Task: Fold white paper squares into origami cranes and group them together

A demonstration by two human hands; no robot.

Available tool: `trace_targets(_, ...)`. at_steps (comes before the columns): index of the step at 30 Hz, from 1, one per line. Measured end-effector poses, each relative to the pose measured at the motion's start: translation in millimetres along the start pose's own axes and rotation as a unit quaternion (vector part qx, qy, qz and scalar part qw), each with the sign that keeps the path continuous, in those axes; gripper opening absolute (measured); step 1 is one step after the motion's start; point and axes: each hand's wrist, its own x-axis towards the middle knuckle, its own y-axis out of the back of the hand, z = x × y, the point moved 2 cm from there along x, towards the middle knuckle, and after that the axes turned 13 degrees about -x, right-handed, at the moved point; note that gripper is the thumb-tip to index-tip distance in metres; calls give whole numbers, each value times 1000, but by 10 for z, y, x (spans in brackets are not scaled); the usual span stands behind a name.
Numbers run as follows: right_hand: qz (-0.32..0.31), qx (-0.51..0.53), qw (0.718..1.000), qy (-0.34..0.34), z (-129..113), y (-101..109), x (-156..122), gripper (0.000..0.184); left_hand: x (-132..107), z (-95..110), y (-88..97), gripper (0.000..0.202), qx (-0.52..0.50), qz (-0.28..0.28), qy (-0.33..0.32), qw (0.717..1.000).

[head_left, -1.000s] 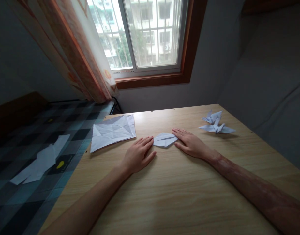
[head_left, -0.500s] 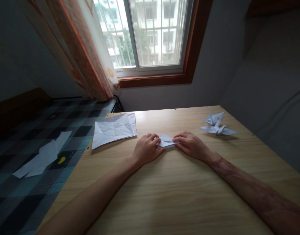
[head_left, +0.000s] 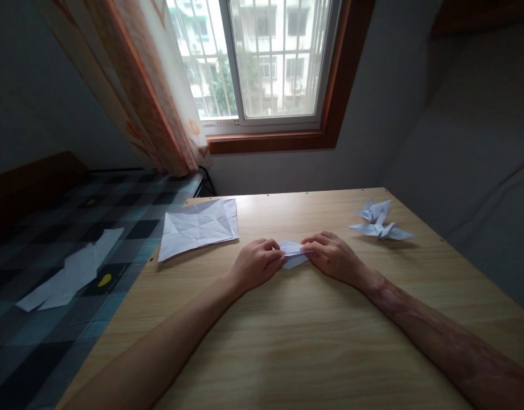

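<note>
The small folded paper (head_left: 293,253) lies on the table (head_left: 313,353) straight ahead of the person, its long axis running left to right between the two hands. The left hand (head_left: 254,265) has its grip pinched on the paper's left end and the right hand (head_left: 334,256) has its grip pinched on the right end, so each hand is equally near and the piece spans the gap between the fingertips. A creased open sheet (head_left: 199,228) lies well apart to the left, and finished paper cranes (head_left: 379,221) sit well apart to the right.
</note>
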Motion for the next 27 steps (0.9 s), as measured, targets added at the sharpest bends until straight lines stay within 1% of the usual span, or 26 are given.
trace_targets(3, -6, 6, 1000, 4, -73, 9, 16, 13, 1, 17, -13, 29, 13, -11, -17, 1000)
trace_targets(7, -39, 30, 999, -6, -135, 11, 41, 11, -6, -4, -22, 29, 4, -41, -23, 999)
trace_targets(14, -56, 57, 997, -24, -156, -11, 59, 28, 16, -16, -9, 29, -72, -69, -10, 995)
trace_targets(17, -75, 79, 992, -58, -170, -45, 53, 26, 44, -14, -12, 26, -91, -71, 13, 993)
trace_targets(21, -92, 137, 980, -113, -173, -77, 51, 10, 71, -21, -22, 14, -129, -64, 77, 987)
trace_targets(23, -94, 155, 975, -131, -170, -83, 54, 5, 78, -22, -26, 9, -156, -53, 108, 980)
trace_targets(25, -97, 165, 972, -133, -170, -88, 59, 6, 82, -15, -29, 9, -167, -42, 120, 978)
trace_targets(27, -102, 171, 972, -128, -174, -93, 64, 9, 79, -3, -32, 12, -156, -42, 109, 981)
